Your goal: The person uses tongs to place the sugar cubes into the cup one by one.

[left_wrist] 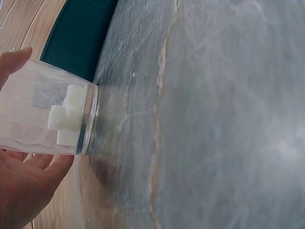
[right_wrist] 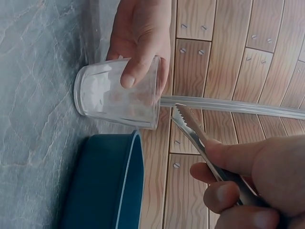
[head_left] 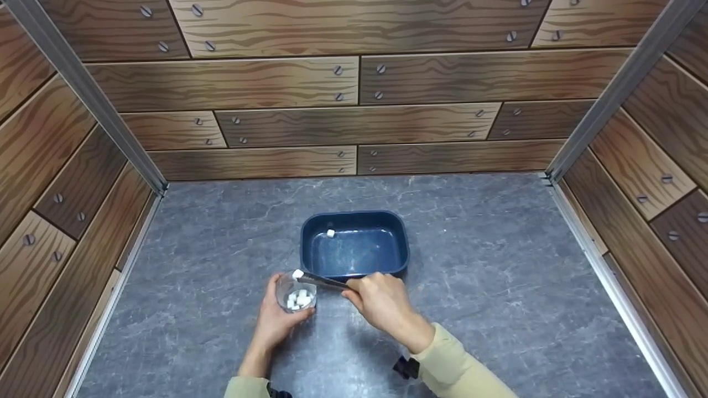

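Note:
My left hand (head_left: 275,320) grips a clear plastic cup (left_wrist: 28,109) round its side, thumb and fingers on opposite walls. Several white cubes with rounded edges (left_wrist: 72,117) lie at the bottom of the cup. Metal tongs (head_left: 326,282) with toothed tips are held in my right hand (head_left: 387,305), between thumb and fingers. In the head view a white cube (head_left: 298,273) shows at the tongs' tips, over the cup's rim; the right wrist view shows no cube there. Another white cube (head_left: 331,233) lies inside the dark blue basin (head_left: 359,251), towards its back left.
The basin stands on a grey marbled tabletop (head_left: 498,265), just beyond both hands. Wood-patterned panels (head_left: 354,124) wall in the back and both sides, with metal rails (head_left: 608,237) along the corners and edges.

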Tool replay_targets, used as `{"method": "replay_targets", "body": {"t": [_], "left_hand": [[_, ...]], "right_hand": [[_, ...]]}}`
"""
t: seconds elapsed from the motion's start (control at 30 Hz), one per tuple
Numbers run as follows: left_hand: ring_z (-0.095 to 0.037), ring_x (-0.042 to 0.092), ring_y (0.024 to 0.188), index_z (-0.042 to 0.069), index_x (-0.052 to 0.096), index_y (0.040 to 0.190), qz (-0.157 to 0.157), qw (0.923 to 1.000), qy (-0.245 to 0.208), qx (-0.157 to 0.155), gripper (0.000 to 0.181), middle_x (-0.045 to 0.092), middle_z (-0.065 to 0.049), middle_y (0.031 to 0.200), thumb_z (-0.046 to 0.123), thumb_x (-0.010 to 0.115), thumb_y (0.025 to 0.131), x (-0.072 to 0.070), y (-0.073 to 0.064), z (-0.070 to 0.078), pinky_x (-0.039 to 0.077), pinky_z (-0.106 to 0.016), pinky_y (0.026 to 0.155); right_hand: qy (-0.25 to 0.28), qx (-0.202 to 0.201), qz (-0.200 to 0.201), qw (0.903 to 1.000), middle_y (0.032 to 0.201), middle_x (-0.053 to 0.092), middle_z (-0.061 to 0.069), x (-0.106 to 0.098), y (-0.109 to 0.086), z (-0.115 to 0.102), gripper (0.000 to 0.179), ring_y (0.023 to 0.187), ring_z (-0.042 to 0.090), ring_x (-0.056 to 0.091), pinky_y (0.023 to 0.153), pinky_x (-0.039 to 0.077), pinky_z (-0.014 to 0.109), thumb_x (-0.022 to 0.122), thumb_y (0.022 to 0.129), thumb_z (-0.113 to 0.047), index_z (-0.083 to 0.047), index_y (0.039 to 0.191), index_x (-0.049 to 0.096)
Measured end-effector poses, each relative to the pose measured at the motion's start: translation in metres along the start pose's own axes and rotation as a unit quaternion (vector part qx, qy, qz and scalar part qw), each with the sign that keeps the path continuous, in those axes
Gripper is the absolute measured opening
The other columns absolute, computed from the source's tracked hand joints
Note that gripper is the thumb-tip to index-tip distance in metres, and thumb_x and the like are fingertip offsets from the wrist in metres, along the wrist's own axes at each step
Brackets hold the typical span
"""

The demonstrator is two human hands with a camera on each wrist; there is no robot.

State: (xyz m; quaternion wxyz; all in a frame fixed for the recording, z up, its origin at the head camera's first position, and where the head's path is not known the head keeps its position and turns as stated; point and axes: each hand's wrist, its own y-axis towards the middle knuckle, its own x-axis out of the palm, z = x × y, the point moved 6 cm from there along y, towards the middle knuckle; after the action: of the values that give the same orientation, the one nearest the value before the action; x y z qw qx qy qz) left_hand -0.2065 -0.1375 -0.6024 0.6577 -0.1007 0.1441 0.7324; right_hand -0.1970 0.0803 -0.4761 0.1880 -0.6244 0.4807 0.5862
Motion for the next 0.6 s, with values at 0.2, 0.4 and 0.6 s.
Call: {"method": "replay_targets", "body": {"t": [0.2,0.4,0.6], "left_hand": [[-0.036,0.049,0.122,0.005,0.034,0.144,-0.010,0.9998,-0.013,-0.013,0.102,0.049,-0.022,0.138,0.018,0.093,0.061,0.0004,-0.0004,-0.0011,0.039,-0.050,0.101],[-0.038,0.049,0.124,0.003,0.034,0.144,-0.007,0.9999,-0.007,-0.006,0.102,0.049,-0.024,0.137,0.019,0.093,0.062,-0.0001,-0.0002,-0.0014,0.039,-0.052,0.102],[-0.038,0.049,0.122,0.005,0.034,0.145,-0.010,0.9998,-0.004,-0.015,0.103,0.048,-0.023,0.138,0.021,0.093,0.062,0.0003,-0.0004,-0.0012,0.040,-0.053,0.099]], "right_hand": [[-0.004,-0.014,-0.005,0.9999,0.054,0.052,-0.006,0.0021,-0.0018,-0.0031,0.034,0.050,0.023,0.059,0.040,0.042,0.038,0.072,0.088,-0.033,-0.021,0.062,0.054],[0.011,-0.003,-0.027,0.9996,0.060,0.060,-0.006,0.0046,-0.0022,-0.0025,0.021,0.050,0.019,0.058,0.040,0.041,0.035,0.074,0.086,-0.037,-0.022,0.073,0.069],[0.032,0.020,-0.028,0.9989,0.060,0.059,-0.006,0.0024,0.0016,0.0045,0.020,0.047,0.012,0.049,0.039,0.037,0.029,0.072,0.088,-0.038,-0.018,0.086,0.076]]}}
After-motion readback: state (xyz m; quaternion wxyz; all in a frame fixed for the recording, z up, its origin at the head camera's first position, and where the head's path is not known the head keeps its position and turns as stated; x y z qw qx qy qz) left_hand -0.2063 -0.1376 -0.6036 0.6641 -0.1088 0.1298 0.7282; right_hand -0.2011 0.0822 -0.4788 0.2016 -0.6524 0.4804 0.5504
